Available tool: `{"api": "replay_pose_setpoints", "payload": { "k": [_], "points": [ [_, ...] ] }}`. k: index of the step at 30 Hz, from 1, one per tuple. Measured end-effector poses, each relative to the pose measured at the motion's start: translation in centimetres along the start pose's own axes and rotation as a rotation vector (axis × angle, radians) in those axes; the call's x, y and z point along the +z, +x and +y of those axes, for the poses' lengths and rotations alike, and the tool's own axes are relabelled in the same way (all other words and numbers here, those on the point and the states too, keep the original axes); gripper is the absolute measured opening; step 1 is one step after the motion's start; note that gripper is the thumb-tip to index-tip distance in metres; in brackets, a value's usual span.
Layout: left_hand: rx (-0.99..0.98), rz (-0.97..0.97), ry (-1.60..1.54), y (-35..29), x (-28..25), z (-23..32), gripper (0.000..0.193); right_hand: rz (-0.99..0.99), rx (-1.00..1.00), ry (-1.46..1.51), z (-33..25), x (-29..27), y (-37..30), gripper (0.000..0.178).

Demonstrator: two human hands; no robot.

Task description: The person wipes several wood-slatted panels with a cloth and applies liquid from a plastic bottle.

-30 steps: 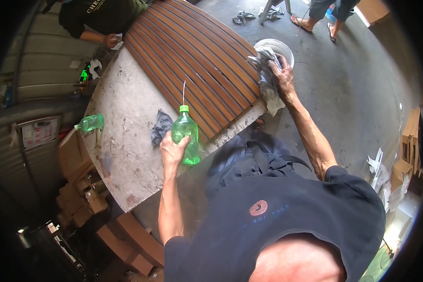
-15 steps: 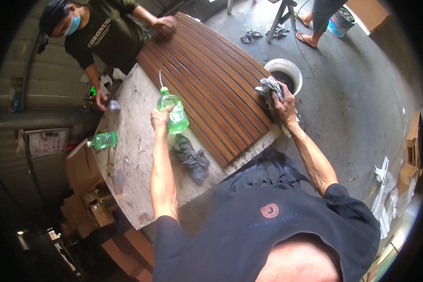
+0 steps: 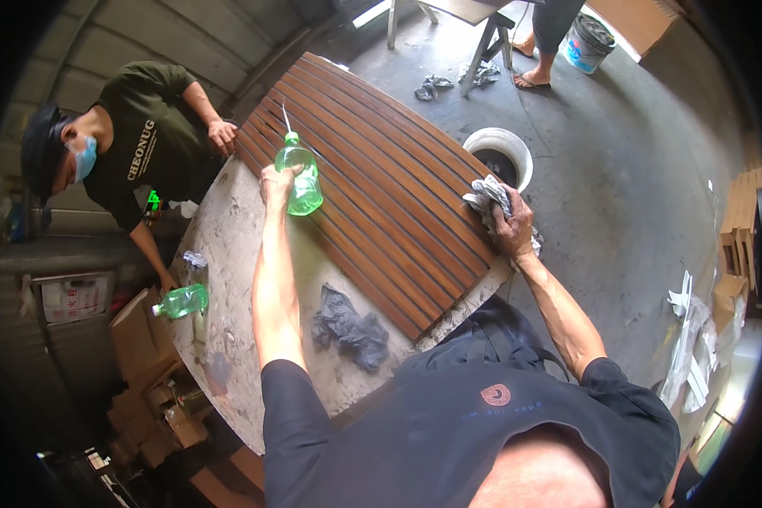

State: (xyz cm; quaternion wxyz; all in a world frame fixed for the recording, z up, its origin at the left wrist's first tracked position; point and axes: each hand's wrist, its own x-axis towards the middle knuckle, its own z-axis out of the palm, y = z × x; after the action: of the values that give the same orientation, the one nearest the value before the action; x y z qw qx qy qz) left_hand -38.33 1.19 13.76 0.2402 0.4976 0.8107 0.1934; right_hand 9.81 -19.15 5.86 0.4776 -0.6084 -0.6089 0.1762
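Observation:
My left hand point(image 3: 277, 184) is closed around a clear green bottle point(image 3: 305, 190) with a thin white spout, held tilted over the near-left edge of a brown slatted wooden panel point(image 3: 381, 195). A crumpled grey rag point(image 3: 485, 196) is in my right hand point(image 3: 515, 225), pressed at the panel's right edge beside a white bucket point(image 3: 523, 151). The panel rests on a stained pale table point(image 3: 233, 279). Between my left forearm and the panel lies a dark grey crumpled rag point(image 3: 347, 328).
At the far left a masked co-worker's hand point(image 3: 169, 283) reaches beside a second green bottle point(image 3: 186, 300) lying on the table. Their other hand point(image 3: 223, 135) is at the panel's far-left corner. Cardboard boxes point(image 3: 144, 339) stand left of the table; a trestle point(image 3: 486, 52) stands beyond the panel.
The view has shifted. The co-worker leans lower, one hand now down beside the lying bottle. My left hand still holds its bottle, now over the panel's left edge; my right hand keeps the rag.

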Motion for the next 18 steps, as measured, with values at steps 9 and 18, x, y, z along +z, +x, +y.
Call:
{"api": "replay_pose_setpoints", "payload": {
  "k": [9, 18],
  "points": [
    [0.198, -0.317, 0.239, -4.3, 1.3, 4.2, 0.051, -0.003, 0.000, -0.052, 0.3, -0.4, 0.4, 0.037],
    [0.054, -0.261, 0.211, -19.7, -2.7, -4.9, 0.060, -0.028, 0.007, 0.056, 1.5, 0.1, 0.5, 0.036]
  ]
}}
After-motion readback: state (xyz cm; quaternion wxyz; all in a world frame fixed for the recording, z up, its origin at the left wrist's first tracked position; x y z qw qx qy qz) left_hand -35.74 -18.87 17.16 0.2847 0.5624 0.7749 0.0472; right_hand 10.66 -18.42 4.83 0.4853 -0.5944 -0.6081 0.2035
